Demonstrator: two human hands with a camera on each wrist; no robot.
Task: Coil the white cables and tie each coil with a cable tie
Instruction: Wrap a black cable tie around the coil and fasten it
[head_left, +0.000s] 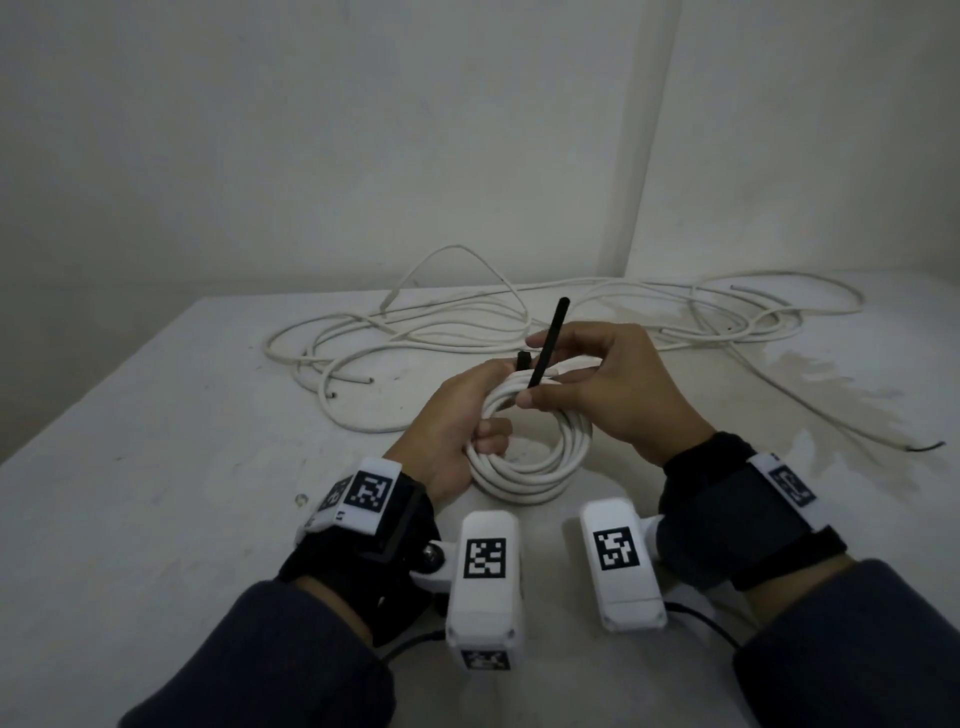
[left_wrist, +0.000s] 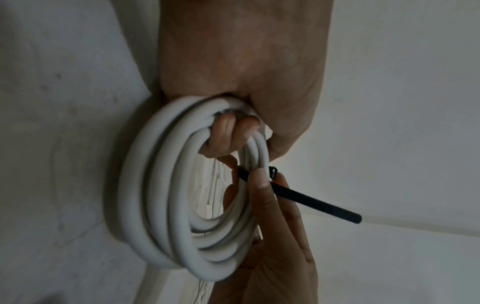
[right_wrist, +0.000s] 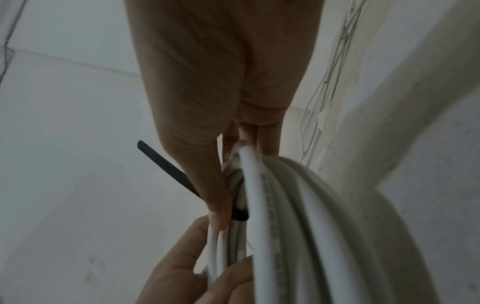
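Coil (head_left: 524, 467) — round, white — gripped by left hand (head_left: 457, 426), black cable tie (head_left: 548, 343) wrapped.

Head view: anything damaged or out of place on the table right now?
Yes. The loose cable's end at the table's right edge shows a thin dark strand poking from its white jacket. A pale stain marks the surface there. The coil looks neat.

We count one wound coil (head_left: 524, 467) of white cable near us and one black cable tie (head_left: 546, 345) on it. Two hands are in view, one left hand (head_left: 457, 431) and one right hand (head_left: 608, 384). Far across the table (head_left: 156, 441) lies a tangle of loose cables (head_left: 467, 322); how many cables it holds we cannot tell.
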